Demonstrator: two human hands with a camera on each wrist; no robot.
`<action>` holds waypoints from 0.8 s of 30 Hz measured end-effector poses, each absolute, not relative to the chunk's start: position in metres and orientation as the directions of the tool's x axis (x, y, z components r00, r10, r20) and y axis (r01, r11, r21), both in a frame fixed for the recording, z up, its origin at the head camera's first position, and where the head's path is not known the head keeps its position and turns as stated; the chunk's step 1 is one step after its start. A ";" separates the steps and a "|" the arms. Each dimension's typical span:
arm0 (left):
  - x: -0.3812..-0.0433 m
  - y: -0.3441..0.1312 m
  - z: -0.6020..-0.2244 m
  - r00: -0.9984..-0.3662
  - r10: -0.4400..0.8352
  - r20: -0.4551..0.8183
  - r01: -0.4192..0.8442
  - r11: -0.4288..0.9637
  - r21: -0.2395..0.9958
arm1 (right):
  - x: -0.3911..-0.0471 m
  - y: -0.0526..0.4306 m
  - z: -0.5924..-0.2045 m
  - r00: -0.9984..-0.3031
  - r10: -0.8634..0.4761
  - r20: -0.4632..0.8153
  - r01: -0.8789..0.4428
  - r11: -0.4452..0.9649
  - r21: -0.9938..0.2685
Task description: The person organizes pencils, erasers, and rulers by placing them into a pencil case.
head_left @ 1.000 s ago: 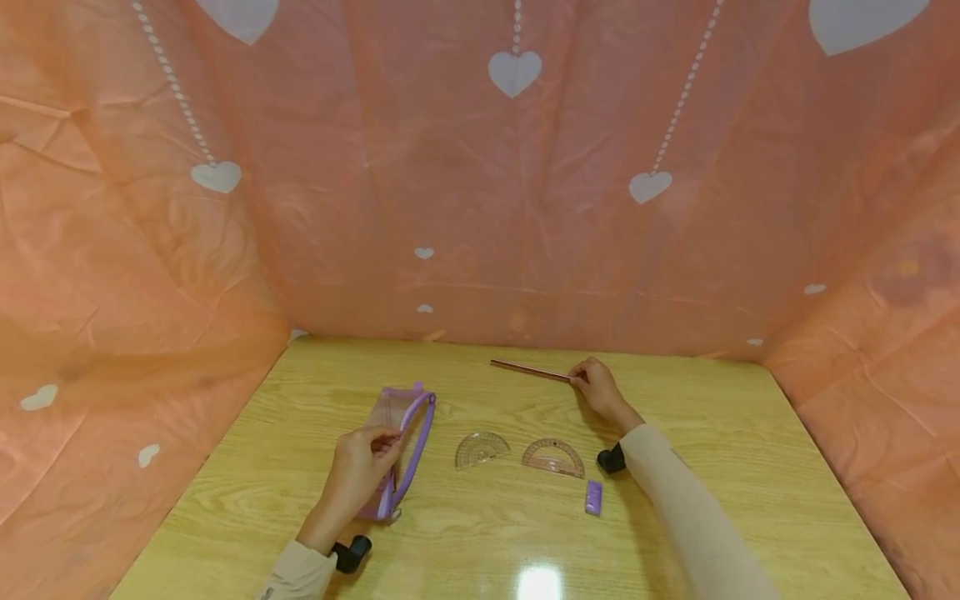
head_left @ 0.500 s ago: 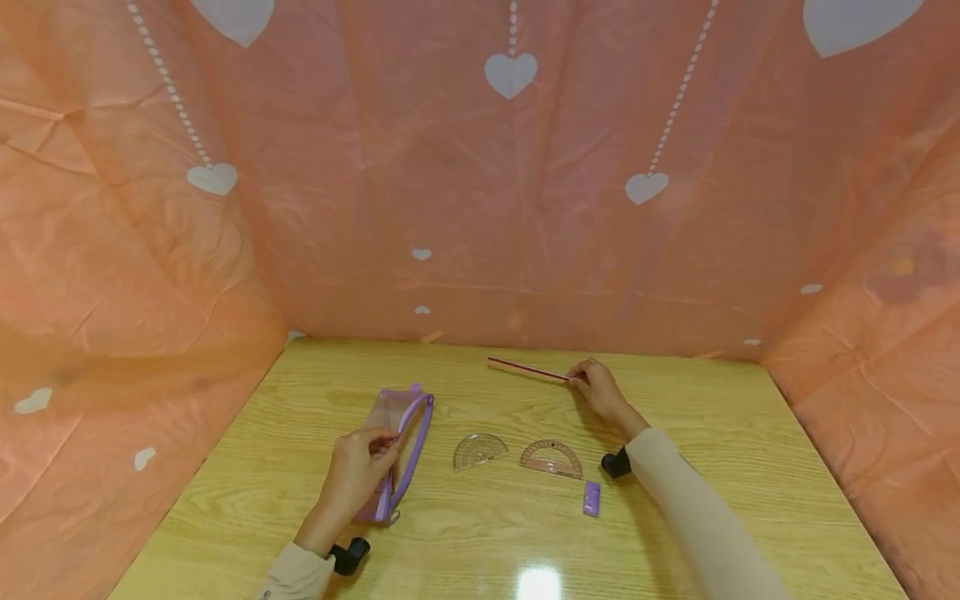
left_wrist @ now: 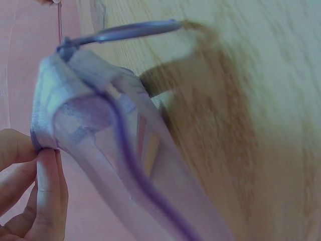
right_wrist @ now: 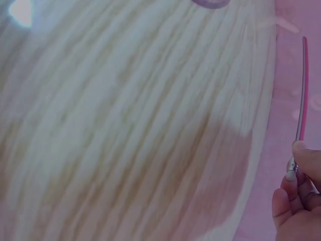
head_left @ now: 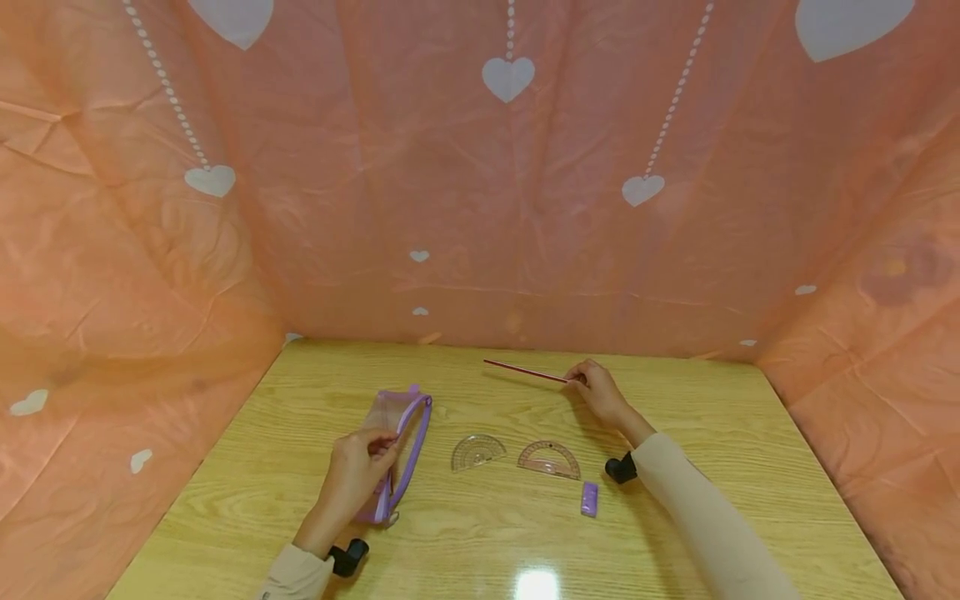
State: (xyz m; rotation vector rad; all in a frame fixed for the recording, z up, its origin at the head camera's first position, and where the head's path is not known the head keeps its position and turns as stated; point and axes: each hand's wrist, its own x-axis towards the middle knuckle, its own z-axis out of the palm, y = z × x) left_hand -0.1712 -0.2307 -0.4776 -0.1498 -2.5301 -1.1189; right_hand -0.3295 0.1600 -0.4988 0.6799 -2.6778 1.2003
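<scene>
Your left hand, seen from the head view, pinches the zip edge of a translucent purple pencil case, which gapes on the left part of the wood-grain table. Your right hand, well apart near the table's far side, pinches 1 end of a dark red pencil; the other end points left. Nearer to you lie 2 protractors, apart from each other: a clear protractor near the case, and a pinkish protractor to its right. Just beside the latter is 1 small purple block.

Turn to your left wrist view: your thumb and fingertips meet on the case's rim, and its mouth stands open beside them. Through the side show a pink strip and a yellowish strip, too blurred to identify.

From your right wrist, your thumb and fingers hold the pencil by its metal ferrule, a white tip below it, and the shaft rises clear of your grip.
</scene>
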 end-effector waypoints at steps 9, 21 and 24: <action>-0.171 -0.230 -0.476 -0.928 -0.049 0.368 0.240 0.678 0.695 | -0.325 0.163 -0.495 -0.875 -0.369 0.314 -0.481 0.587 -0.651; -0.169 -0.230 -0.474 -0.930 -0.041 0.364 0.244 0.672 0.699 | -0.313 0.167 -0.490 -0.859 -0.401 0.318 -0.505 0.573 -0.645; -0.169 -0.230 -0.475 -0.932 -0.045 0.361 0.239 0.674 0.699 | -0.311 0.168 -0.490 -0.854 -0.407 0.326 -0.516 0.576 -0.633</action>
